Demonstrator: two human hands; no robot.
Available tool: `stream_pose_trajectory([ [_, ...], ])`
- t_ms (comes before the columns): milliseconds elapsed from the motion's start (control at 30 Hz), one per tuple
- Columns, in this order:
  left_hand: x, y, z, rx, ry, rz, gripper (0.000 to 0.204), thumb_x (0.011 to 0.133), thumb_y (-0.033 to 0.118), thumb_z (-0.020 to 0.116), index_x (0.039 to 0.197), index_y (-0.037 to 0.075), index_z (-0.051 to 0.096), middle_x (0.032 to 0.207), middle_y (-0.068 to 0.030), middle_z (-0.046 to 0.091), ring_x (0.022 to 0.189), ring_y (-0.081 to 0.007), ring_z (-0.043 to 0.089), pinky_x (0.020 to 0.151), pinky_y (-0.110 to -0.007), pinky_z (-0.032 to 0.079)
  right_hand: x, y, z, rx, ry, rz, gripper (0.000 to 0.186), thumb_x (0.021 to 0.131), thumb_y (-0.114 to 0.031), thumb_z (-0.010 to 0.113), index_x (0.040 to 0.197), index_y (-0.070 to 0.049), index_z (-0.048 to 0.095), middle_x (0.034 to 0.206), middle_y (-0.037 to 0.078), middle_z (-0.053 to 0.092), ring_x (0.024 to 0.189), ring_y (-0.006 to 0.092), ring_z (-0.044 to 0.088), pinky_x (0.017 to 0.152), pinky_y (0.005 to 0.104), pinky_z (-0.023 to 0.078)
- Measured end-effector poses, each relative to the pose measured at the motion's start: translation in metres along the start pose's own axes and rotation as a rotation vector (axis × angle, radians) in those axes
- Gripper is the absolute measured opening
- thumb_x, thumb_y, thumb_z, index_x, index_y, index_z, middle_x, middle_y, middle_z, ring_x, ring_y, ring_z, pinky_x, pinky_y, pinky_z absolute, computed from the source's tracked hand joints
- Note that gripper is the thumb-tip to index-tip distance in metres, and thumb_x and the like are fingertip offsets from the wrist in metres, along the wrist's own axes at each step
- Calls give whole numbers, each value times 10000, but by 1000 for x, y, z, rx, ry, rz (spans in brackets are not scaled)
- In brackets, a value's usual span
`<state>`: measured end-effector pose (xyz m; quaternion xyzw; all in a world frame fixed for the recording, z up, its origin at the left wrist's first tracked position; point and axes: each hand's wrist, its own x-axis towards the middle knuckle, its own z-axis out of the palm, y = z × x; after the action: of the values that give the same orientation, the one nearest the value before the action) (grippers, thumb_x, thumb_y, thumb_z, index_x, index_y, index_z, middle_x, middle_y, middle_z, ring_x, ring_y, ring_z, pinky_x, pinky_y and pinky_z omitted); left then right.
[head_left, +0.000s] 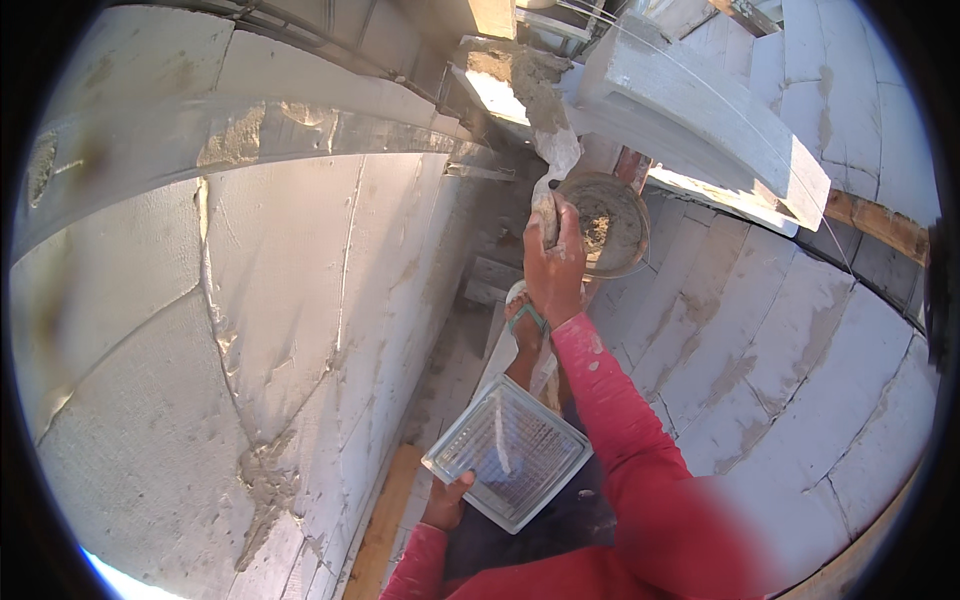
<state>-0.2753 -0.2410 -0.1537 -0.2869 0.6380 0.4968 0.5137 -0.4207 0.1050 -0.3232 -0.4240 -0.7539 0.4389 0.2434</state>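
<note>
Left hand (pixel 447 503) gripped one glass block (pixel 530 460): thumb on face, other fingers hidden. Right hand (pixel 556 262) curled its fingers round one trowel (pixel 558 150); one bucket (pixel 641 235) just beside them.

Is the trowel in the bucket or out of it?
Out. The right hand grips the trowel by its handle, and its pale blade shows outside the rim of the bucket, close to the mortar.

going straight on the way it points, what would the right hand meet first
Probably the mortar-smeared block, reached first by the trowel that the right hand holds; depth is unclear, so they may already touch.
</note>
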Motion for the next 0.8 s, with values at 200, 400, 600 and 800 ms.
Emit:
stream_pose_trajectory([
  [200, 4, -16, -3, -142, 4, -10, 777, 936, 369, 755, 1528, 33, 380, 1424, -125, 551, 1316, -239, 521, 1115, -382, 394, 50, 20, 49, -121, 58, 25, 413, 976, -181, 647, 1326, -18, 499, 1254, 215, 605, 1066, 442, 645, 912, 495, 521],
  [400, 3, -19, -9, -159, 14, -65, 789, 921, 309, 784, 1539, 47, 369, 1451, -108, 532, 1342, -237, 502, 1144, -390, 367, 26, 5, 36, -22, 69, 68, 418, 967, -150, 663, 1322, -15, 490, 1225, 284, 610, 1074, 507, 626, 919, 511, 502],
  [600, 2, -1, 3, -259, -33, -35, 782, 930, 304, 774, 1544, 47, 363, 1475, -103, 521, 1369, -240, 484, 1155, -393, 358, 68, -28, 28, -381, -89, 76, 369, 975, -156, 643, 1261, -6, 464, 1184, 244, 582, 1019, 445, 663, 821, 517, 565],
  [800, 9, -16, -8, -192, -48, -18, 777, 932, 294, 770, 1547, 53, 362, 1476, -108, 520, 1355, -247, 502, 1150, -393, 367, 100, -42, 14, -579, -191, -97, 329, 954, -166, 650, 1219, -44, 495, 1125, 205, 626, 909, 420, 706, 713, 476, 599],
])
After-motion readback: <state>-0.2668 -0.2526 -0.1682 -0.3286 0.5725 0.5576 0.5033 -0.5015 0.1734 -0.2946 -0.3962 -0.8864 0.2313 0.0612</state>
